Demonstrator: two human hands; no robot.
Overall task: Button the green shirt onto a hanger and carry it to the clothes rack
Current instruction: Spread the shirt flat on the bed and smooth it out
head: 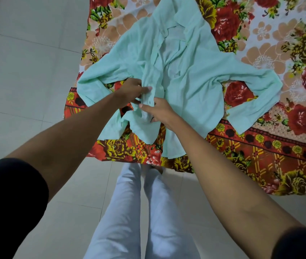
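Hands meet at frame centre, left hand (132, 90) and right hand (160, 111) each pinching the front placket of the green shirt (191, 71), spread collar-up on the floral bedsheet (260, 156), apparently to align a button; no hanger visible.

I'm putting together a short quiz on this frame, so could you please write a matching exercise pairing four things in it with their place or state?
Things:
1. shirt
2. left hand
3. right hand
4. bedsheet

Descriptions:
A. floral, covering the bed under the garment
B. spread flat, front open near the collar, sleeves out to both sides
C. pinching the front edge from the side nearer the floor tiles
D. holding the lower front edge, thumb on top

Pairs: 1-B, 2-C, 3-D, 4-A
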